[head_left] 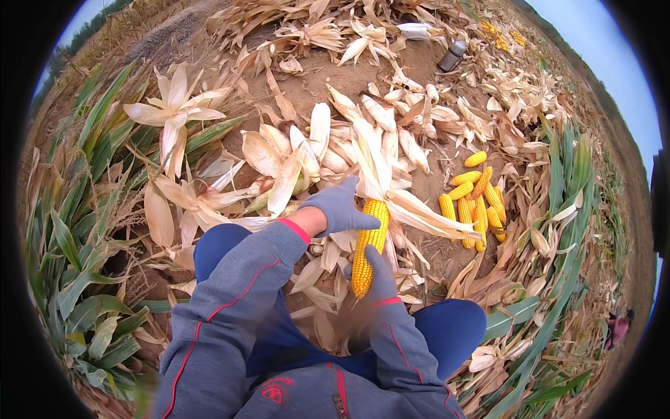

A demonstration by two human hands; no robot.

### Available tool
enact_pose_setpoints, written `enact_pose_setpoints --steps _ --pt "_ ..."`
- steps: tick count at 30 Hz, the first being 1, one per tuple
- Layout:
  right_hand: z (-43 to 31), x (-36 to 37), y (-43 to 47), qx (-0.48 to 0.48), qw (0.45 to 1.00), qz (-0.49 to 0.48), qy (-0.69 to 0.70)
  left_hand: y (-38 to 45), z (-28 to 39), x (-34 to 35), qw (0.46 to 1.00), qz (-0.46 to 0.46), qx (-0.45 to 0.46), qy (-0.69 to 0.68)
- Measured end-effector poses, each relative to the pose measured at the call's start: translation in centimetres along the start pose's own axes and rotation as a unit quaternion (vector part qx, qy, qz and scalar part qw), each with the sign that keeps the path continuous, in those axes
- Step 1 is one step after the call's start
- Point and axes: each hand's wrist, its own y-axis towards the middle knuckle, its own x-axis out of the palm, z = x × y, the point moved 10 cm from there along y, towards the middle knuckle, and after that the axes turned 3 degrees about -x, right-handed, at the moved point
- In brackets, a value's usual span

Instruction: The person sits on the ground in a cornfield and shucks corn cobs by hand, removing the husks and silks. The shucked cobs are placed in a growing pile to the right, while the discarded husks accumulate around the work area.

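Note:
A bare yellow ear of corn [369, 235] slants before me, its tip toward my body. Pale husk leaves [374, 167] are peeled back at its far end and still hang on there. My left hand [339, 207], in a grey knit glove, grips the upper part of the ear, thumb across the kernels; its other fingers are partly hidden. Lower down, my gloved right hand [381, 275] holds the ear near its tip, with the thumb on top. Behind the ear lies a heap of unshelled ears still in their husks [340, 146].
On the soil to the right lies a pile of several husked yellow ears [473, 209]. A flask [452, 56] lies farther back, near more yellow ears [496, 36]. Green corn stalks flank me at left [89, 293] and right [562, 209]. Open empty husks [175, 112] lie at left.

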Motion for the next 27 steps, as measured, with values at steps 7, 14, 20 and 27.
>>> enact_pose_setpoints --steps 7,14,20,27 --pt "-7.4 2.4 -0.5 0.041 0.967 -0.123 -0.220 0.2 0.5 -2.8 0.980 0.115 0.030 -0.162" --pt "-9.6 1.2 1.0 -0.043 0.929 -0.111 -0.350 -3.2 2.1 -10.4 0.884 0.443 0.146 -0.012" --pt "-9.4 1.7 1.4 -0.086 0.861 -0.142 -0.481 0.4 2.5 -4.4 0.987 0.110 0.099 0.062" --pt "-10.9 4.1 0.3 -0.123 0.797 -0.153 -0.571 1.8 -0.8 -4.8 0.969 0.217 0.088 -0.084"
